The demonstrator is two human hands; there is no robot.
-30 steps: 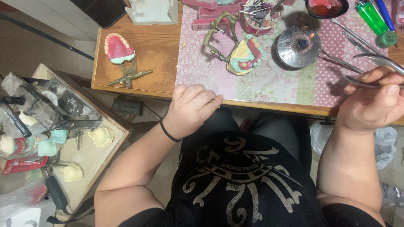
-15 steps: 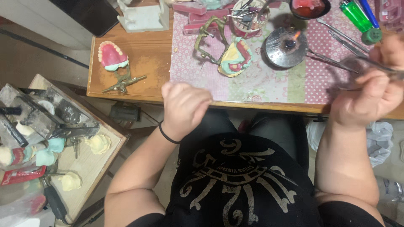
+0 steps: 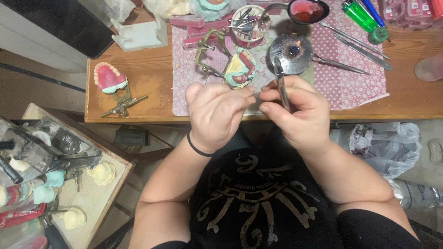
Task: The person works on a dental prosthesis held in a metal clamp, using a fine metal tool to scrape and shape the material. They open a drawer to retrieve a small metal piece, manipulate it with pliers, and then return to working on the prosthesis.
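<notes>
The spatula (image 3: 280, 83) stands in the right hand (image 3: 297, 113), pinched between thumb and fingers, its long axis running away from the body toward the burner (image 3: 291, 53). The left hand (image 3: 217, 110) is curled shut, fingertips meeting the right's at the bench's near edge (what it pinches is hidden). Just beyond sits the denture model (image 3: 240, 68). A cup (image 3: 249, 20) holds tools; a bowl (image 3: 308, 10) holds red wax.

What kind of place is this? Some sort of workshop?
Probably a dental technician's bench. A pink denture model sits on the wooden table, another model sits in a metal articulator, and the right hand holds a metal tool.
</notes>
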